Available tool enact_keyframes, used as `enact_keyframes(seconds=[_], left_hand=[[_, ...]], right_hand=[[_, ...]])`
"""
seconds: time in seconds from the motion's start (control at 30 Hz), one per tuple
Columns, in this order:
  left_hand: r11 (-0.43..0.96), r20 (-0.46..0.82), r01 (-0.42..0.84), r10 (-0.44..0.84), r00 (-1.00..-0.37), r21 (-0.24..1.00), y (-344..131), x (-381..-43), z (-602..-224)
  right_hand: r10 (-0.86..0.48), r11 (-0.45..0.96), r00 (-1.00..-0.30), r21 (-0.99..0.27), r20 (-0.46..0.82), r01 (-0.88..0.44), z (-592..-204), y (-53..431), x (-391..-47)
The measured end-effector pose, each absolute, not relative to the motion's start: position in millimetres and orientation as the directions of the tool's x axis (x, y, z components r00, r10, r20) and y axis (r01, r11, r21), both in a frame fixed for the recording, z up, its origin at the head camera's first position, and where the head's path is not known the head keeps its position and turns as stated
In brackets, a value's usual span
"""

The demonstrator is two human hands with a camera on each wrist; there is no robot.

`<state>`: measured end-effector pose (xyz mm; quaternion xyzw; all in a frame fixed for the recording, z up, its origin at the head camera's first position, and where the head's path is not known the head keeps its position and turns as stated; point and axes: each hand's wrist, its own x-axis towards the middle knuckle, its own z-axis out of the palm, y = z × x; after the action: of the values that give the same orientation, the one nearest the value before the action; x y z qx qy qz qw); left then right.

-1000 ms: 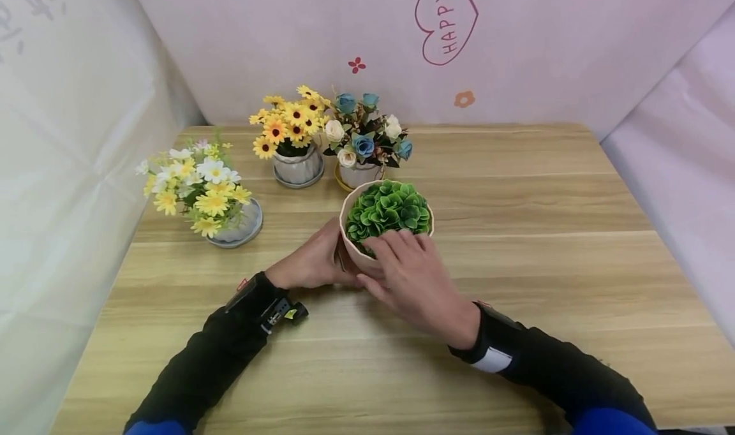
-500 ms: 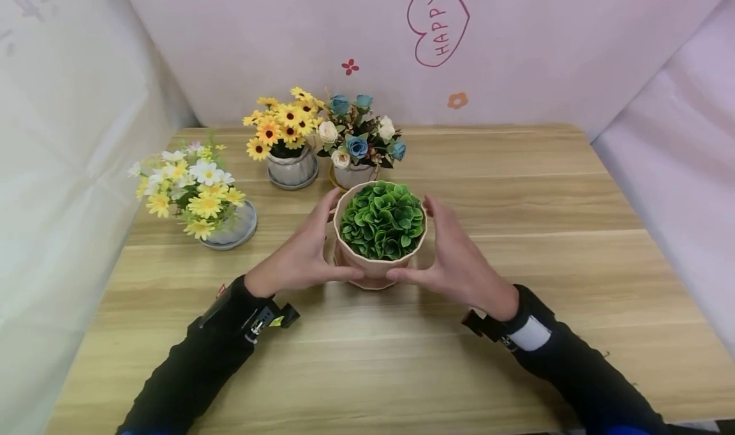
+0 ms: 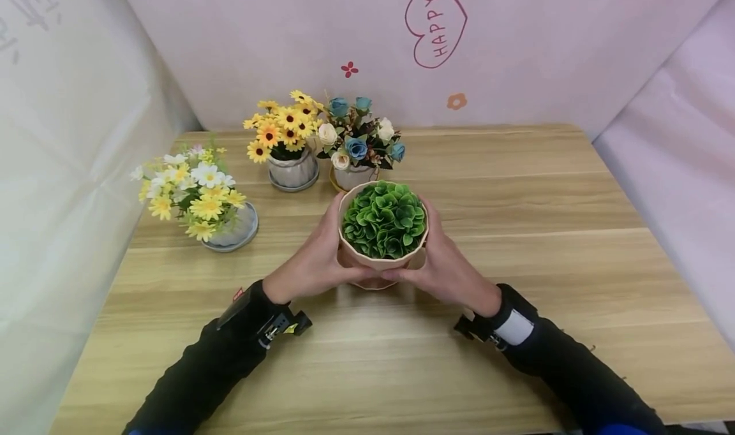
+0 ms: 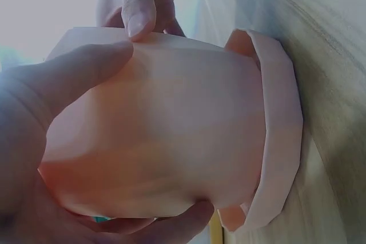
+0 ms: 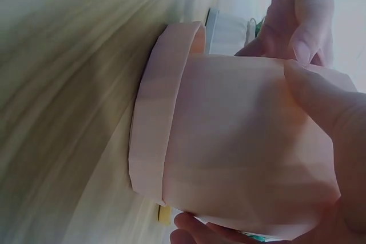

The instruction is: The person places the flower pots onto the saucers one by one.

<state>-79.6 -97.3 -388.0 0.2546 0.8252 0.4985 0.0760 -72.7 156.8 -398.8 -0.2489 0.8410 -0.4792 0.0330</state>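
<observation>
A pale pink faceted flowerpot [image 3: 381, 264] stands mid-table in the head view, filled with a dome of green leaves [image 3: 385, 221]. My left hand [image 3: 314, 261] grips its left side, and my right hand [image 3: 452, 266] grips the right. Both thumbs lie across the front wall below the rim, their tips close together. The fingers wrap behind the pot, partly hidden. In the left wrist view, the pot's base sits inside the raised rim of a matching pink saucer [image 4: 283, 118]. The right wrist view shows that same saucer [image 5: 157, 118] low against the wooden tabletop.
Behind the pot stand a pot of yellow sunflower-like blooms [image 3: 287, 125] and a pot of blue and cream roses [image 3: 356, 145]. White and yellow daisies [image 3: 201, 189] in a grey pot are at the left. A white cloth backdrop [image 3: 258, 46] borders the wooden table [image 3: 545, 263].
My right hand has moved from the leaves and front rim round to the pot's right side. Both hands have since closed in against the pot, thumbs nearer each other.
</observation>
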Motion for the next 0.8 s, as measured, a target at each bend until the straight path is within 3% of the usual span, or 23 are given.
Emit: enact_keyframes(seconds=[0.8], left_hand=[[0.392,0.052,0.274,0.490,-0.870,0.878,-54,-107,-387]], right_hand=[[-0.431,0.446,-0.881,-0.803,0.194,-0.395,-401,199,-96]])
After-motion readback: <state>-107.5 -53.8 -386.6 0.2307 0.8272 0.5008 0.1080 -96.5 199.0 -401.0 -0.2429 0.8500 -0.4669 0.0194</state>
